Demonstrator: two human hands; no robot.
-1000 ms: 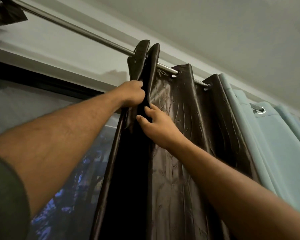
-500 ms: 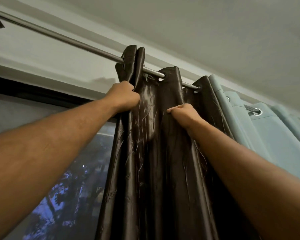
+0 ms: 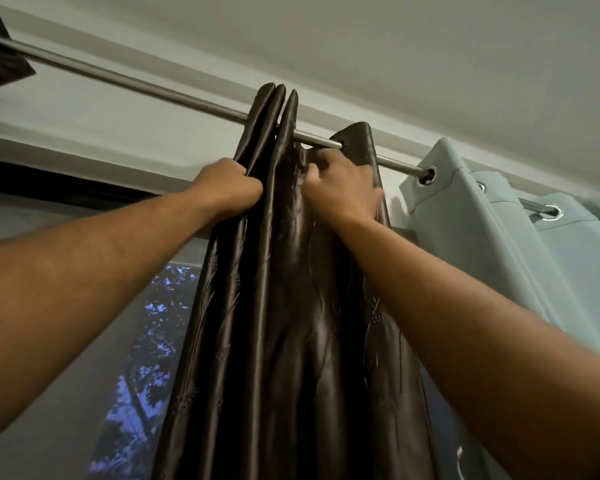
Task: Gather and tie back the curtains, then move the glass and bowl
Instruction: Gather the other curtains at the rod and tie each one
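A shiny dark brown curtain (image 3: 291, 323) hangs in bunched folds from a metal rod (image 3: 146, 89). My left hand (image 3: 227, 188) grips the leftmost folds just under the rod. My right hand (image 3: 340, 188) grips the folds further right, close below the rod, with its fingers curled into the cloth. A pale blue curtain (image 3: 499, 244) hangs on the same rod to the right, a gap of bare rod between the two. No glass or bowl is in view.
Behind the brown curtain is a window (image 3: 146, 358) with dark foliage outside. A corner of another dark curtain (image 3: 0, 64) shows at the far left of the rod. The ceiling is close above.
The brown curtain's folds have been pushed closer together. My right hand has moved up to just under the rod, and a gap has opened between the brown and blue curtains.
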